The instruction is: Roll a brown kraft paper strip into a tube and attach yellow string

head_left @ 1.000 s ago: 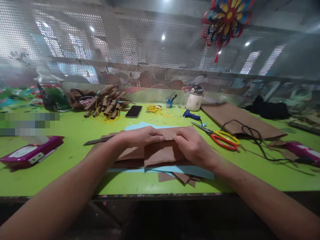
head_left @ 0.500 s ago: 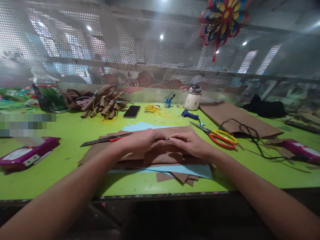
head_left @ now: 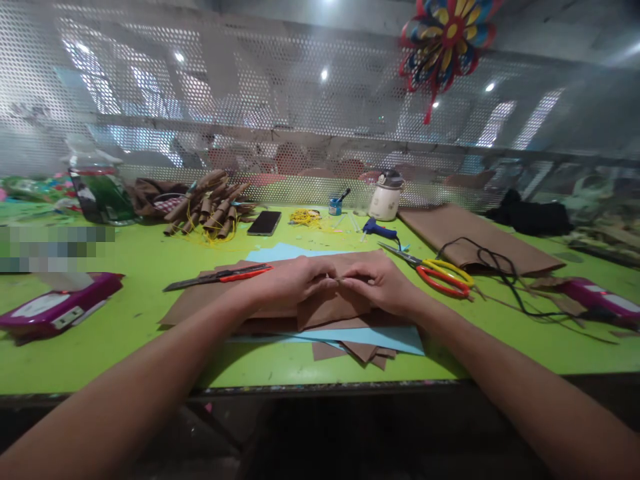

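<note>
2 hands (head_left: 336,280) pinch brown paper (head_left: 333,308) w/ fingertips nearly touching.

A lime-green table (head_left: 135,280) carries light-blue paper (head_left: 395,339) and brown sheets (head_left: 190,303) directly under the grip, with brown scraps (head_left: 364,351) on its near side. Right of the grip lie open scissors (head_left: 445,277) with red and yellow handles; a blue glue gun (head_left: 380,230) and a folded brown sheet (head_left: 475,240) sit farther back. Beyond the grip are a pale lidded bottle (head_left: 385,200), a blue jar (head_left: 335,206), yellow string (head_left: 304,217) and a phone (head_left: 265,223). Brown paper rolls (head_left: 213,210) and a purple box (head_left: 63,305) rest to its left.
</note>
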Available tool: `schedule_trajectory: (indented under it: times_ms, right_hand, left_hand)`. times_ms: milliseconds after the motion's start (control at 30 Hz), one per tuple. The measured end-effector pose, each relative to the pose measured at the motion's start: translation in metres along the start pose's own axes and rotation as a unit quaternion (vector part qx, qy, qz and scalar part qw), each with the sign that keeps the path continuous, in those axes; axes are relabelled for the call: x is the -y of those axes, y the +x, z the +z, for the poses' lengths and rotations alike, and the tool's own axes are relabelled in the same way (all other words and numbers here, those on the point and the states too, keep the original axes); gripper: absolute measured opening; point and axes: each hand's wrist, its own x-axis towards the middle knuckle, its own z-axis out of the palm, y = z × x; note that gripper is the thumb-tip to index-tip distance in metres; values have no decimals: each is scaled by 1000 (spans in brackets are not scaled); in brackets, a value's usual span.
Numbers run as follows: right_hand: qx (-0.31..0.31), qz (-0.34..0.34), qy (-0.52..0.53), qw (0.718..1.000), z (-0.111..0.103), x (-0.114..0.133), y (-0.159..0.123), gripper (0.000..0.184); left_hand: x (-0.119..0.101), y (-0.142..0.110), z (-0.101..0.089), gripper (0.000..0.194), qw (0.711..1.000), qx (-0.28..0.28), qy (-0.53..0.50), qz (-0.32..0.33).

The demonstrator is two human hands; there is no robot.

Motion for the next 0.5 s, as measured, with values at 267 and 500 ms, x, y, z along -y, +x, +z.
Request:
schedule_trajectory:
  times_ms: [267,500]
  right_hand:
    - [41,66,73,994,-12,-11,2,27]
    - [28,134,201,970,-11,-16,1,31]
  left_hand:
    - [2,2,1,32,1000,-24,-7,7]
    - [14,0,-4,34,1000,15,-23,-7]
